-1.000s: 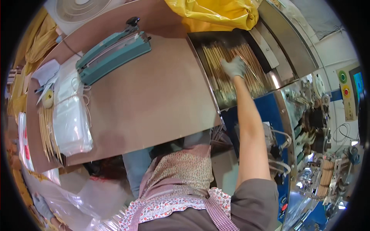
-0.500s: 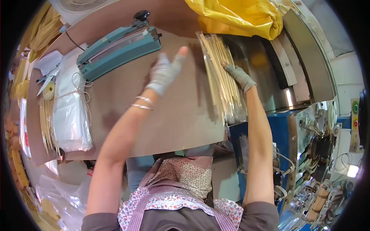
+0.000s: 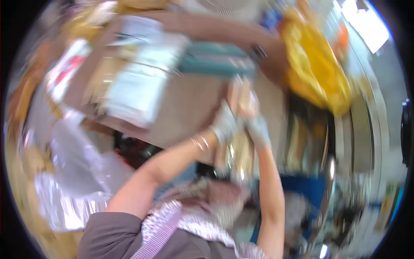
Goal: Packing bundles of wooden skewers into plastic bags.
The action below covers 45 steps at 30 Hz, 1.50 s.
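While clamping left hand [image 3: 225,124] and right hand [image 3: 258,130] together on the glinting stick bundle [image 3: 243,157], holds it over brown tabletop [image 3: 185,101], facing teal bar sealer [image 3: 215,61] at twelve o'clock, probably squeezing to keep it squared!

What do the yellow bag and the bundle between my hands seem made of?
Yellow bag: probably glossy plastic, given sheen and creases. Bundle: tan, likely wood or bamboo by colour, apparently in shiny clear plastic, given glints; blur leaves this open.
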Tool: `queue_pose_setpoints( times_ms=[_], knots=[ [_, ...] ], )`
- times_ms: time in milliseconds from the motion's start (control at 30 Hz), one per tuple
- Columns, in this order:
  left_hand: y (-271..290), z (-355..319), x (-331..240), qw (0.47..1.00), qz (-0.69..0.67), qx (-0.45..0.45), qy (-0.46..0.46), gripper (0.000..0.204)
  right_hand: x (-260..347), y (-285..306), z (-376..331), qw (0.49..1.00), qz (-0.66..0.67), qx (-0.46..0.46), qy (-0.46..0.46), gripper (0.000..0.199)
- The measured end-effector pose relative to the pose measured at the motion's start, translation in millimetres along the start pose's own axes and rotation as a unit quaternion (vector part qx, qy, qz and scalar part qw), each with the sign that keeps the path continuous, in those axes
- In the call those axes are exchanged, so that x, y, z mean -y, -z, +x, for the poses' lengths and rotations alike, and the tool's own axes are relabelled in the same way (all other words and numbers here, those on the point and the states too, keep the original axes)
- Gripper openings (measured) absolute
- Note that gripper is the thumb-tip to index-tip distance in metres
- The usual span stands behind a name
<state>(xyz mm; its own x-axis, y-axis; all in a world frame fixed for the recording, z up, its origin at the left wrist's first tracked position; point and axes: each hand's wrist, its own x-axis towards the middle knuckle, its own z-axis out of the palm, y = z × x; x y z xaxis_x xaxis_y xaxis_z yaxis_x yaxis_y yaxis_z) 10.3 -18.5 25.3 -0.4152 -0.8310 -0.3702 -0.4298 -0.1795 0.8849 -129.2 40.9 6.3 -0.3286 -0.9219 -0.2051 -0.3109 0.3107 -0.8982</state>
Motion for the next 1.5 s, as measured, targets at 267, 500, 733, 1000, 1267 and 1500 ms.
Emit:
queue_pose_setpoints(
  times_ms=[267, 500, 733, 1000, 1267, 1500],
  knots=[
    [39, -66, 68, 0.947, -0.292, 0.105, -0.084, 0.091, -11, -71, -48, 0.915, 0.372, 0.137, -0.076, 0.072],
    [51, -127, 1, 0.920, -0.221, 0.072, -0.316, 0.107, 101, -42, -125, 0.921, 0.258, 0.006, 0.291, 0.083],
    [87, -84, -25, 0.833, -0.090, 0.167, -0.520, 0.102, 64, 4, -109, 0.962, 0.014, -0.128, 0.240, 0.079],
    [69, -64, -7, 0.845, -0.018, 0.111, -0.523, 0.136, 91, -21, -102, 0.950, 0.196, -0.062, 0.236, 0.119],
    [77, -151, 43, 0.911, -0.025, 0.174, -0.373, 0.108, 147, -44, -177, 0.953, 0.217, -0.021, 0.210, 0.122],
    [73, -218, 49, 0.960, 0.162, 0.226, -0.035, 0.110, 86, -62, -179, 0.950, 0.240, 0.189, -0.058, 0.040]
  ],
)
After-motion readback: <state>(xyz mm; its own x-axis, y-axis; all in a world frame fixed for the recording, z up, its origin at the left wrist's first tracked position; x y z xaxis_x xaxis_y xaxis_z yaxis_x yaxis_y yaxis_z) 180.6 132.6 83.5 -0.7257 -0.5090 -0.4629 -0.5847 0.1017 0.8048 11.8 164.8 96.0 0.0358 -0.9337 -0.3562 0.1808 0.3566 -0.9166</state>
